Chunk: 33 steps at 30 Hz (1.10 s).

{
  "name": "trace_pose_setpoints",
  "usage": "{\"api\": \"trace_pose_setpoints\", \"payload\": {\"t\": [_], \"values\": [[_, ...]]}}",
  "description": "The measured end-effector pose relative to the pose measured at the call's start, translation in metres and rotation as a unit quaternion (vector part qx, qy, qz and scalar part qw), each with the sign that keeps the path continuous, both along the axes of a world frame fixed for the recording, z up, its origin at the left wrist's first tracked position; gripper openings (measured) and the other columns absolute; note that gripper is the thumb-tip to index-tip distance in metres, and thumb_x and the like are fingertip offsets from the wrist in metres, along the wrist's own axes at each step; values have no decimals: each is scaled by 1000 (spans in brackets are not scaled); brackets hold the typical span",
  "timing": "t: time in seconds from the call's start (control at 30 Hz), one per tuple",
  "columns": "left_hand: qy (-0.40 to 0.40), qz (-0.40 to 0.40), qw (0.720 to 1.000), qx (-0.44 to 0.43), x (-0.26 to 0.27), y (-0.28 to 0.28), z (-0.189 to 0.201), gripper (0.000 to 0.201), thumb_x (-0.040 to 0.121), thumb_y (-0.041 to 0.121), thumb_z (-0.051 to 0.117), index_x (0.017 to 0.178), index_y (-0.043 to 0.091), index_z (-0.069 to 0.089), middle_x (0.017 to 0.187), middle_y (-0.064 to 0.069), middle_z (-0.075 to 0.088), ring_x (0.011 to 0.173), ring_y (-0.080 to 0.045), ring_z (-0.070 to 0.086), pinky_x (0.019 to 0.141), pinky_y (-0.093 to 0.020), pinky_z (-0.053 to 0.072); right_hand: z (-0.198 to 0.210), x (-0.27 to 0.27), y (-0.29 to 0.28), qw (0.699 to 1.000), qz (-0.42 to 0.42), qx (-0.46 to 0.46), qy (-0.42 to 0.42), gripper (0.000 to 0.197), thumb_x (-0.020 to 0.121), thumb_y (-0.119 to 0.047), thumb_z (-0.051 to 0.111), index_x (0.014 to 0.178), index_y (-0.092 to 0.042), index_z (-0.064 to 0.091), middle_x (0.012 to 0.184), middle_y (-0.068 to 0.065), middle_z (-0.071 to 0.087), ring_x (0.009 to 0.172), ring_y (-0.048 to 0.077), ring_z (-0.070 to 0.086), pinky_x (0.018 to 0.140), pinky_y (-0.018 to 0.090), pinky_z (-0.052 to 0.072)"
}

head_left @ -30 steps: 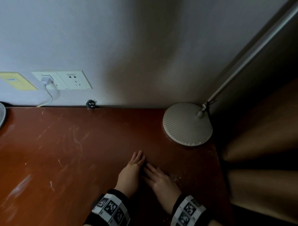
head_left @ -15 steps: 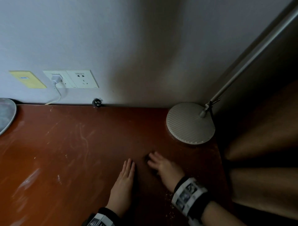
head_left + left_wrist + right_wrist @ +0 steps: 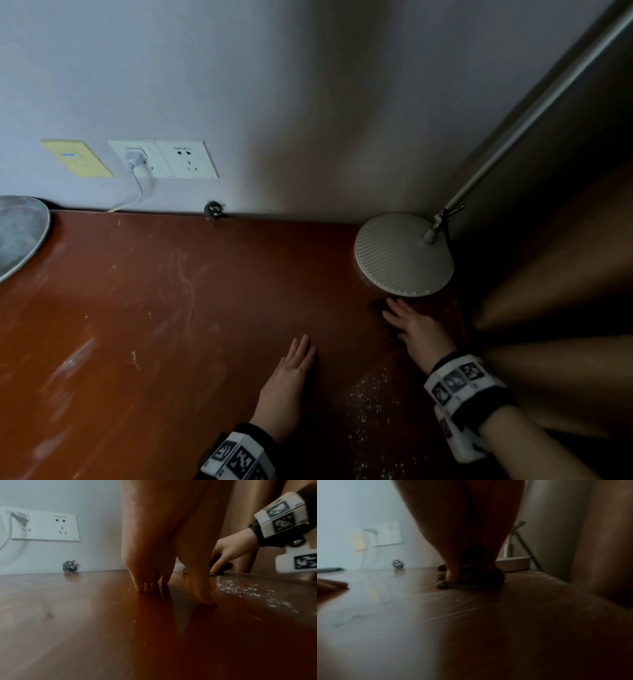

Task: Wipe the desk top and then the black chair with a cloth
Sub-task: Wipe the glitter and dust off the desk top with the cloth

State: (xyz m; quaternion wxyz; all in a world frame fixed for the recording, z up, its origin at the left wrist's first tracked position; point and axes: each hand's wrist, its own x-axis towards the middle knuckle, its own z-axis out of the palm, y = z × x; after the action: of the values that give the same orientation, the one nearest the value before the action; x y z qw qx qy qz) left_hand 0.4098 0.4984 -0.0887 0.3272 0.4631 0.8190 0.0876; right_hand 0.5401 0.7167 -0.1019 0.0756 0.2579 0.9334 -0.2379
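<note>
Cloth bunched under right hand

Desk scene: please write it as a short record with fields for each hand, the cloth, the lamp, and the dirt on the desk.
left hand: left hand rests flat on the desk top, fingers straight, holds nothing
right hand: right hand presses a dark cloth onto the desk, fingers spread
cloth: bunched under the fingers, mostly hidden in the head view
lamp: round lamp base stands just beyond the right hand, at the desk's far right corner
dirt: white crumbs lie between the two wrists; pale smears further left
</note>
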Motion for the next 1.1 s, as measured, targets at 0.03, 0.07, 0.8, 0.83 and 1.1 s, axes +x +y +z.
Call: {"api": "trace_pose_setpoints", "payload": {"t": [0.03,0.07,0.8,0.83,1.1], "values": [[3,2,1000,-1,0,0,0,78,96,11,49,151,25,-5,144,15,-28,143,-10,-17,116,-26,0,-1,3,2,1000,-16,5,-6,63,90,10,41,146,-17,28,157,1,7,145,14,4,112,15,7],[7,3,1000,-1,0,1,-1,78,96,11,49,151,25,-5,147,13,-28,143,-11,-17,116,-25,0,-2,4,-4,1000,-13,22,-1,64,87,11,45,144,-16,33,156,2,12,145,16,9,114,19,14],[42,-2,999,13,0,2,-11,75,96,16,50,151,24,-1,155,7,-20,144,-12,-14,117,-27,6,-2,40,6,990,-137,-27,3,51,92,3,47,141,-8,37,154,4,22,144,16,14,108,10,5],[44,-5,999,9,0,3,-11,75,96,15,49,151,24,-1,156,7,-19,144,-12,-13,117,-28,7,3,42,14,987,-157,-42,20,50,90,5,49,139,-6,39,153,6,24,143,17,17,108,11,6],[60,-62,995,-47,-2,3,4,76,96,11,50,152,19,-1,157,1,-16,145,-15,-11,116,-31,22,1,16,-31,996,-85,2,-10,58,91,6,42,144,-16,32,157,0,11,145,15,5,111,16,2]]}}
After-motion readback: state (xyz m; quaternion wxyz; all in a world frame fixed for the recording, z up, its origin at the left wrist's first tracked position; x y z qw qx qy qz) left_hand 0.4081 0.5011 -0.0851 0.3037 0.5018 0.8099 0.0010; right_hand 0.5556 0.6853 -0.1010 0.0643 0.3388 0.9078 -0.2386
